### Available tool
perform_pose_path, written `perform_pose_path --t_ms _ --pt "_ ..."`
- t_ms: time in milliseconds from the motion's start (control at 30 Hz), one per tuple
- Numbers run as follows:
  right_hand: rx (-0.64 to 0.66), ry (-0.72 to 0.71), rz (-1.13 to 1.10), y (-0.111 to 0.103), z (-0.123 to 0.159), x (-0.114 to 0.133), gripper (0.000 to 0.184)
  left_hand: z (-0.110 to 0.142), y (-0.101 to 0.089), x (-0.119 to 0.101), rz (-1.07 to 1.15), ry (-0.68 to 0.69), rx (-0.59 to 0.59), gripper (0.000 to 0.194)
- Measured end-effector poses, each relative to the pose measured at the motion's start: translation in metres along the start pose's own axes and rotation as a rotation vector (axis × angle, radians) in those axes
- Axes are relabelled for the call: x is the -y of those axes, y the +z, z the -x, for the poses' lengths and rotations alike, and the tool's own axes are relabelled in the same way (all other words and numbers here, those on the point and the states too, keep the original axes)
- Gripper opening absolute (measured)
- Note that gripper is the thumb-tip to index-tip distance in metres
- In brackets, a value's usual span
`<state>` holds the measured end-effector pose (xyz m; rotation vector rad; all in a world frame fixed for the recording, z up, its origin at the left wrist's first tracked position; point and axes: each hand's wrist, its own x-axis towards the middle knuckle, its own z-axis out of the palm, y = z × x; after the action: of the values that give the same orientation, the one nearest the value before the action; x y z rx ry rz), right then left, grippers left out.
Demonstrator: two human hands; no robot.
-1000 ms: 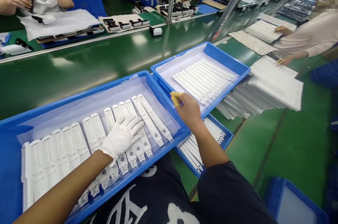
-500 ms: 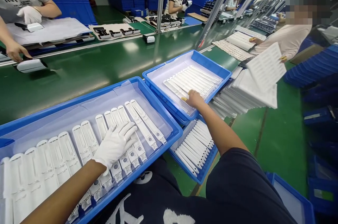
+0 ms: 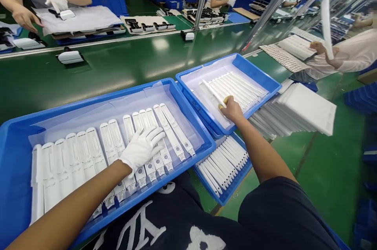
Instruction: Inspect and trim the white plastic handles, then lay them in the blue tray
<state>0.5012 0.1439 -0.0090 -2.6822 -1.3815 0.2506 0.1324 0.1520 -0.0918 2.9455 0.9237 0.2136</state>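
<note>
My left hand (image 3: 143, 148), in a white glove, lies with fingers spread over a row of long white plastic strips (image 3: 169, 130) in the left blue tray (image 3: 196, 148). In the right blue tray (image 3: 259, 70), my right hand (image 3: 232, 109) pinches a long white plastic strip (image 3: 212, 92) near its lower end. Yellow covers show on its fingertips. The held strip is tilted up at the left end of a row of similar strips (image 3: 243, 89), on white lining paper. Part of the left row is hidden under my left forearm.
Below the right tray is another blue tray of white strips (image 3: 225, 163). A stack of white sheets (image 3: 306, 108) stands at the right, near a co-worker holding a sheet (image 3: 326, 26). Across the green conveyor (image 3: 132, 61), co-workers handle black-and-white parts; one part (image 3: 70, 57) lies on it.
The view has swung left. My right hand has raised a strip from the row; my left hand stays over the left tray. The right co-worker has lifted a sheet off the stack.
</note>
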Motion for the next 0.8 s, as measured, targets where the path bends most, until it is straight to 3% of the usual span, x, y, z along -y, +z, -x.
perform_pose_path --t_ms 100,200,333,400,533,700,800 --pt "-0.088 -0.048 -0.077 -0.014 0.030 0.020 0.030 -0.001 0.001 0.000 0.019 -0.008 -0.004 0.044" --pt "-0.106 -0.205 -0.151 -0.018 0.065 0.045 0.029 -0.001 0.001 0.000 0.037 -0.009 -0.008 0.043" --pt "0.138 -0.377 0.014 -0.003 0.096 0.075 0.025 -0.001 0.001 0.002 0.047 -0.014 -0.004 0.042" --pt "0.212 -0.399 0.090 0.007 0.101 0.084 0.024 -0.001 0.001 0.003 0.048 -0.016 0.003 0.042" --pt "0.178 -0.376 0.166 0.021 0.102 0.094 0.025 -0.003 0.002 0.004 0.053 -0.015 0.020 0.044" --pt "0.128 -0.365 0.227 0.015 0.100 0.097 0.026 -0.007 -0.003 0.006 0.073 -0.005 0.067 0.046" --pt "0.074 -0.401 0.238 0.006 0.097 0.105 0.033 0.003 -0.017 0.009 0.090 -0.011 0.097 0.051"
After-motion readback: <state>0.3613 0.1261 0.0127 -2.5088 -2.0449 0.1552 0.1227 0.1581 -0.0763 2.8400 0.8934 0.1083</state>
